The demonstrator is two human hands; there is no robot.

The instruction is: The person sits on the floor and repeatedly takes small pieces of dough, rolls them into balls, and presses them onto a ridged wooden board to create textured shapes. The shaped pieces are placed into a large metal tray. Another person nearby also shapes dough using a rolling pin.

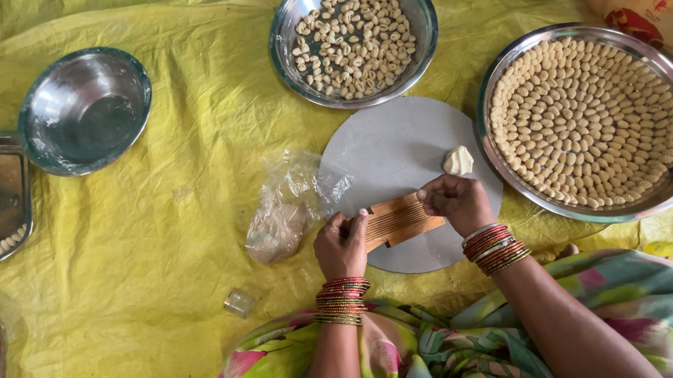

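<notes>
Both forearms reach forward from the lap, wrists ringed with bangles. The left hand (343, 245) and right hand (455, 200) meet over the near edge of a round grey board (400, 155) lying on a yellow sheet (180, 244) on the floor.

Between them is a small ribbed wooden board (397, 221). Its long axis runs left to right, the right end tilted slightly away.

The left hand is curled, fingers closed on the board's left end. The right hand is partly closed, fingertips pressing on the board's right upper edge; whether it pinches dough cannot be seen.

A lump of dough (458, 161) sits just beyond the right hand.
</notes>
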